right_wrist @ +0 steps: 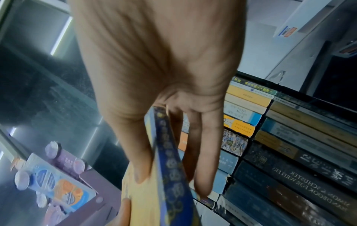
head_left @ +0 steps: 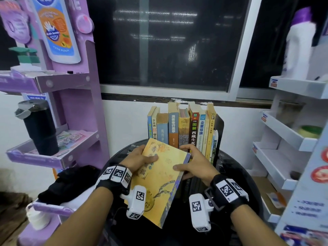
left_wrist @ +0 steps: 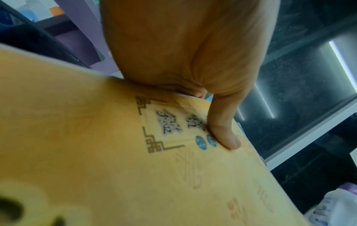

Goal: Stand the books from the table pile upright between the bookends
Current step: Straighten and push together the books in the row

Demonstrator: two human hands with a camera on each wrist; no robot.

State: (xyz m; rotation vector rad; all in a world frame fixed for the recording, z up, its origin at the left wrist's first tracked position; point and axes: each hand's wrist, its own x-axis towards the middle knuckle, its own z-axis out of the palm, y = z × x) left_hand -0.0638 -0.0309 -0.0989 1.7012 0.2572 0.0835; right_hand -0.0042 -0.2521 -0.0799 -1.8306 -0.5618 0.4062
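A yellow paperback (head_left: 160,178) with a blue patterned spine is held in both hands above the round black desk (head_left: 236,167), tilted with its cover facing up and its far corner toward the row of standing books (head_left: 181,126). The left hand (head_left: 140,161) grips the book's left edge, thumb (left_wrist: 222,130) pressed flat on the cover beside the boxed title and the other fingers hidden beneath. The right hand (head_left: 196,163) pinches the spine side, thumb on the cover and fingers (right_wrist: 203,160) stretched down the underside. The row of upright books stands at the desk's far edge against the white wall, spines facing out, with a black bookend (head_left: 219,132) at its right end; the left end's support cannot be made out. Beneath the right hand, a pile of dark-spined books (right_wrist: 289,175) lies flat on the desk, one spine reading "Simon & Schuster Handbook for Writers". A purple display stand (head_left: 78,103) rises off the desk's left side, a black tumbler (head_left: 40,128) on one of its shelves. White shelving (head_left: 284,132) stands off the right side, and a dark window (head_left: 168,41) sits above the wall.
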